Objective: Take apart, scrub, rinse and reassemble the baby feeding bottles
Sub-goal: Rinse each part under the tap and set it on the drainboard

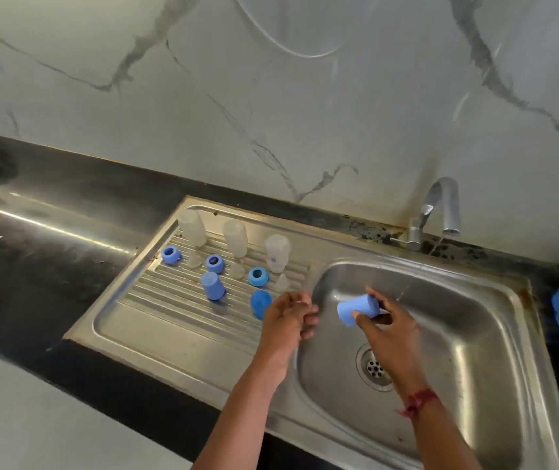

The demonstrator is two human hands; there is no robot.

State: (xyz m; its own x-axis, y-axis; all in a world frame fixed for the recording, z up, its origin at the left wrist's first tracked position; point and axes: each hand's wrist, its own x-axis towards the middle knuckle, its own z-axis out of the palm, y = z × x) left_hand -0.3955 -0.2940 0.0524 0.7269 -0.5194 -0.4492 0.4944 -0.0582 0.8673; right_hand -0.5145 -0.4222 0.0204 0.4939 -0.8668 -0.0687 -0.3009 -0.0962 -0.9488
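A stainless steel sink (481, 337) with a ribbed drainboard (169, 317) is set into a black counter (51, 259) below a marble-patterned wall (271, 113). A thin stream is discharged from the tap (440, 205). Three clear bottles (235, 234) are stood upside down on the drainboard, with blue rings (171, 255) and a blue cap (213, 285) beside them. A small blue mark on the rightmost bottle cannot be read. A light blue cap (356, 308) is gripped by the right hand (393, 334) over the basin. The left hand (288, 317) is loosely curled and holds nothing visible.
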